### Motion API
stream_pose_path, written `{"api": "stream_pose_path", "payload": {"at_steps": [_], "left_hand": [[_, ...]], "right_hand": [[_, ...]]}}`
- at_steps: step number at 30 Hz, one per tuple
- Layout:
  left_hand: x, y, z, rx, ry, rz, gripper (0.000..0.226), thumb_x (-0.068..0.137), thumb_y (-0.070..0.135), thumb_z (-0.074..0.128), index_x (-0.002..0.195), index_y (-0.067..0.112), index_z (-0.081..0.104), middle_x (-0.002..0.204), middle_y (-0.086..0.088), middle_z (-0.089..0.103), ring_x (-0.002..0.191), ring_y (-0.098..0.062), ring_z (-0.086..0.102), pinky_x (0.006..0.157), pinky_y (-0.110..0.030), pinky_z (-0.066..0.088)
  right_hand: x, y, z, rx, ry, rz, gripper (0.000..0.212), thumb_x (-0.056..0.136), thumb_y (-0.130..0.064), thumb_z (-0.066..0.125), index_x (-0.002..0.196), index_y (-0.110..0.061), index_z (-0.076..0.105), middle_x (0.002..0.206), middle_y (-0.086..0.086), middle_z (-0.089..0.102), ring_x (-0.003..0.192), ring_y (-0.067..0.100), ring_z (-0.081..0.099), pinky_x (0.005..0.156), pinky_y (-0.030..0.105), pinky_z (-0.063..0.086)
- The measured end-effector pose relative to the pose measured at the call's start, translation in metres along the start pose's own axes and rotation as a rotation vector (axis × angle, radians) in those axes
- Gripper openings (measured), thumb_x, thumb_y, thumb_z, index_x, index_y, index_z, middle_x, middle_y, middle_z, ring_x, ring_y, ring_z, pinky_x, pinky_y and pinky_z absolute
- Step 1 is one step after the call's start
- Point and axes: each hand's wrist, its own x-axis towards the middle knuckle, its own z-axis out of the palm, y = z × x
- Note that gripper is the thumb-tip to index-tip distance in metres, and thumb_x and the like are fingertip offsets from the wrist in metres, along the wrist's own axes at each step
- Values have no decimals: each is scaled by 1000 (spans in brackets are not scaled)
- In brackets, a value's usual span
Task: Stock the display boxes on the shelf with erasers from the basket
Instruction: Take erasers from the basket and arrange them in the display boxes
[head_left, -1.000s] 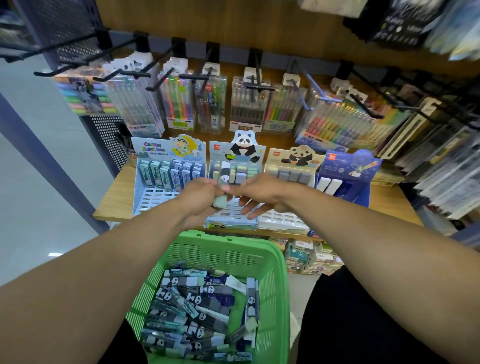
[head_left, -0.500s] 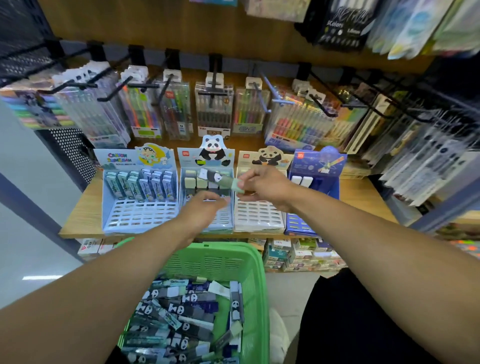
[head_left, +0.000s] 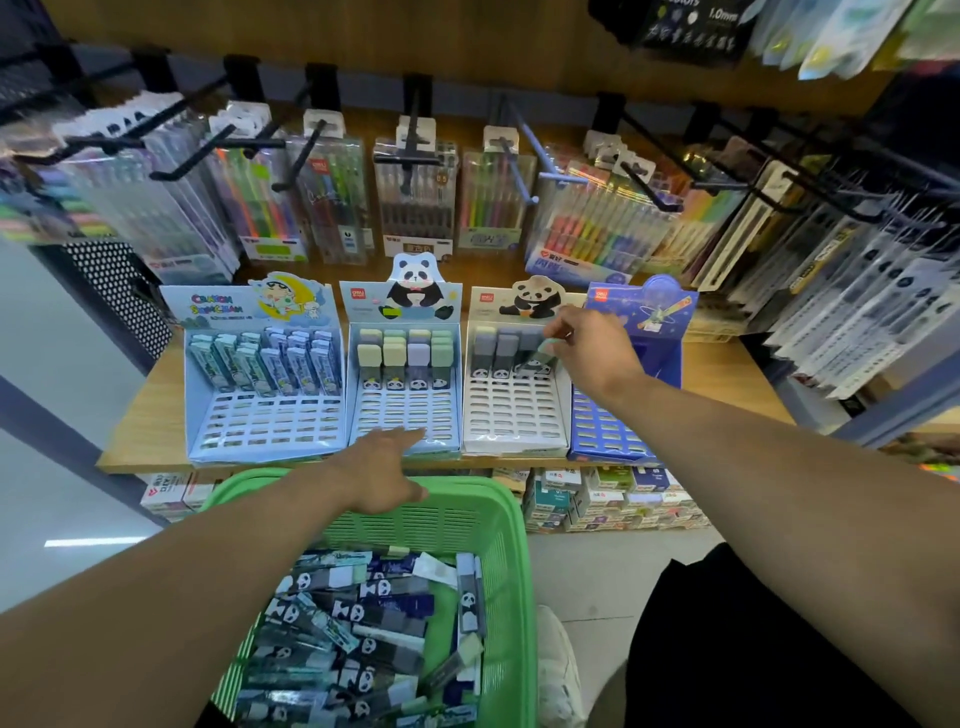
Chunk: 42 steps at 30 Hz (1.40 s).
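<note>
Right hand (head_left: 592, 349) pinches eraser (head_left: 540, 358) (grey, panda sleeve)

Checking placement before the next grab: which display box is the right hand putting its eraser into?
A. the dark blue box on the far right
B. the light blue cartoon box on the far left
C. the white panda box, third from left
C: the right hand pinches an eraser over the back row of the white panda box.

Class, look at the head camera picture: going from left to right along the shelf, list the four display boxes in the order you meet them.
Light blue cartoon box → blue panda box → white panda box → dark blue space box, partly behind the right hand.
</note>
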Motion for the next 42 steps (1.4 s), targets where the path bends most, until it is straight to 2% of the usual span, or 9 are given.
{"api": "stream_pose_path", "payload": {"at_steps": [3, 8, 11, 14, 18, 23, 29, 36, 42], "left_hand": [[3, 2, 1, 11, -5, -2, 88, 94, 44, 62, 158, 26, 6, 166, -2, 3, 152, -24, 2, 123, -42, 12], [8, 7, 7, 116, 60, 17, 90, 92, 49, 61, 158, 30, 3, 166, -2, 0, 152, -24, 1, 122, -48, 12], [11, 21, 12, 179, 98, 77, 90, 93, 47, 60, 158, 32, 0, 166, -1, -5, 152, -24, -4, 123, -48, 7], [14, 42, 18, 224, 159, 176, 88, 95, 43, 59, 157, 32, -2, 165, 1, -10, 152, -23, -11, 123, -49, 1], [21, 61, 30, 252, 160, 256, 89, 97, 44, 54, 156, 31, -11, 164, 5, -17, 150, -19, -19, 123, -49, -4], [25, 59, 47, 457, 54, 210, 88, 98, 50, 48, 156, 26, -14, 162, 1, -24, 148, -23, -24, 119, -57, -9], [26, 60, 52, 506, 53, 209, 94, 94, 52, 52, 156, 25, -13, 162, -3, -22, 150, -25, -16, 120, -56, -4], [24, 62, 49, 491, 62, 216, 100, 92, 51, 57, 153, 33, -21, 164, -3, -18, 151, -26, -13, 120, -58, -5], [21, 58, 49, 552, 98, 223, 91, 95, 38, 55, 155, 34, -13, 164, -5, -17, 150, -27, -16, 118, -59, -9]], "right_hand": [[1, 0, 5, -15, -14, 0, 12, 94, -14, 69, 93, -26, 65, 100, 2, 69, 92, 20, 64, 84, 35, 55], [6, -7, 6, -91, -69, -79, 17, 95, -13, 68, 92, -30, 67, 105, -2, 62, 96, 17, 57, 79, 27, 43], [10, -7, 9, -116, -91, -78, 20, 92, -13, 72, 92, -32, 69, 106, -2, 63, 94, 18, 59, 77, 25, 44], [11, -5, 11, -151, -84, -83, 19, 94, -13, 70, 105, -26, 76, 109, 1, 63, 97, 18, 56, 84, 26, 45], [13, -5, 11, -98, -20, -52, 29, 95, -6, 63, 120, -19, 70, 111, 3, 70, 100, 18, 63, 93, 34, 54], [17, -4, 18, -105, 15, -4, 15, 93, -12, 67, 100, -21, 76, 106, 6, 71, 96, 24, 66, 88, 34, 55], [21, -7, 25, -128, 2, -11, 27, 98, -9, 59, 113, -21, 77, 120, 8, 71, 110, 30, 64, 100, 38, 52], [22, 0, 27, -220, -60, 14, 29, 98, -11, 58, 122, -19, 73, 123, 6, 66, 117, 30, 60, 100, 36, 51], [19, -2, 22, -285, -104, -4, 40, 93, -6, 56, 126, -25, 71, 132, 4, 62, 119, 31, 60, 103, 39, 50]]}}
